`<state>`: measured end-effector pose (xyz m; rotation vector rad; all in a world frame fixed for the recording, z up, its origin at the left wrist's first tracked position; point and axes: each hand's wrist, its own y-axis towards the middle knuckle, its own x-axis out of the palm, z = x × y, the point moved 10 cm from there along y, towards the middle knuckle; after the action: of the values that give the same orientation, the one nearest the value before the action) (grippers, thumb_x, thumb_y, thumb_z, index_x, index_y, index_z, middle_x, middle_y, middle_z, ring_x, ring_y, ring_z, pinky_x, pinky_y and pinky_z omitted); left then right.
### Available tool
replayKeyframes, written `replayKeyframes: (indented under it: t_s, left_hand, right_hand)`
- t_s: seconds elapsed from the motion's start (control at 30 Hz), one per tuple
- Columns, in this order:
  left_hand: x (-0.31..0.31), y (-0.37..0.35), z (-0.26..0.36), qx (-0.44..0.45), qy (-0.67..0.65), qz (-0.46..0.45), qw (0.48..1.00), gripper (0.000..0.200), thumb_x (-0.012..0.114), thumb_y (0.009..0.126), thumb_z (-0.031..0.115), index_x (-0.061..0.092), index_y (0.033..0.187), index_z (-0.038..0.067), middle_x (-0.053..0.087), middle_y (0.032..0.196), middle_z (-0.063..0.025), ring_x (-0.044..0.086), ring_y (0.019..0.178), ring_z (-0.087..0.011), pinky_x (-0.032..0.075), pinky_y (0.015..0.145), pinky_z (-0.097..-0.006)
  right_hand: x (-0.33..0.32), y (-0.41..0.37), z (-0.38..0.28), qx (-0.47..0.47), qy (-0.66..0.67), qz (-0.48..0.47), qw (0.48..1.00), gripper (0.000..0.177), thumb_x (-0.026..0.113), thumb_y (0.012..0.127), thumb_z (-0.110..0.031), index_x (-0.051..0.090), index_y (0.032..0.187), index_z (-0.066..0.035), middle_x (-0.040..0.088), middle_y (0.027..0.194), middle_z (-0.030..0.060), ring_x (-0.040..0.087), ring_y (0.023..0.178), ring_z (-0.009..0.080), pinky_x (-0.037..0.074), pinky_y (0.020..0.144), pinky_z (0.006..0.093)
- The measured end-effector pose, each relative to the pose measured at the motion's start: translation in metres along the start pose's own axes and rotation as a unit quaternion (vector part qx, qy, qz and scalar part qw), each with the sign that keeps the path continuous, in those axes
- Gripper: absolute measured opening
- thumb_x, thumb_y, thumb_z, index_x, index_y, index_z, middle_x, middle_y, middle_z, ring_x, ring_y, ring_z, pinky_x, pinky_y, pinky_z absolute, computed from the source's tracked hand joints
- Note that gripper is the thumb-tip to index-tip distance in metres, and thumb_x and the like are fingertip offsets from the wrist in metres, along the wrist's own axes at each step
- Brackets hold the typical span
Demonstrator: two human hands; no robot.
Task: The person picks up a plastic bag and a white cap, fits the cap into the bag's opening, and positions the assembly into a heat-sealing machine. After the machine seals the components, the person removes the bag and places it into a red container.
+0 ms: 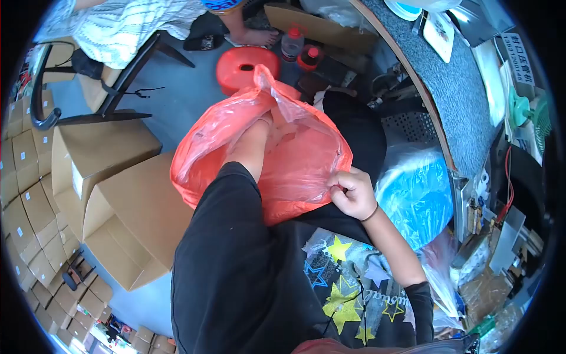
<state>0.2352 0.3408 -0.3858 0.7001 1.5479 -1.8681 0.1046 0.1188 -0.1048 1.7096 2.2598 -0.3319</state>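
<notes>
A large red plastic bag (300,171) is held open over my lap, its mouth facing up towards me. My left forearm (247,150) reaches down into the bag, and the fingers of that hand are hidden by the film. On the right side of the bag's mouth, my right hand (354,193) is closed with the rim pinched between thumb and fingers. Creased film hides most of what may lie inside the bag.
Two open cardboard boxes (132,206) stand at the left, with stacked cartons (26,159) beyond. Ahead are a red stool (244,64), a bottle (292,44) and another person's foot (253,37). A grey-topped table (454,88) and a blue plastic-wrapped bundle (418,197) are at the right.
</notes>
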Motion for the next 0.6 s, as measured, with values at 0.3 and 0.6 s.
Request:
replayKeyframes:
  t_s: [0.3, 0.6]
  left_hand:
    - [0.037, 0.031, -0.025, 0.015, 0.07, -0.071, 0.995, 0.041, 0.06, 0.089, 0.019, 0.061, 0.128, 0.008, 0.07, 0.114, -0.0158, 0.07, 0.102, -0.0294, 0.054, 0.091, -0.0428]
    - [0.035, 0.047, -0.02, 0.056, 0.103, -0.071, 0.991, 0.035, 0.062, 0.086, 0.019, 0.067, 0.12, 0.011, 0.071, 0.113, -0.0152, 0.07, 0.102, -0.0293, 0.053, 0.091, -0.0446]
  right_hand:
    - [-0.006, 0.004, 0.0, 0.015, -0.008, -0.004, 1.0, 0.012, 0.062, 0.073, 0.0, 0.067, 0.083, -0.003, 0.065, 0.076, 0.009, 0.064, 0.064, 0.0234, 0.051, 0.06, 0.0325]
    - [-0.003, -0.003, 0.0, 0.004, -0.006, 0.01, 1.0, 0.012, 0.06, 0.074, 0.001, 0.068, 0.083, -0.003, 0.065, 0.077, 0.0093, 0.063, 0.063, 0.0218, 0.05, 0.058, 0.0313]
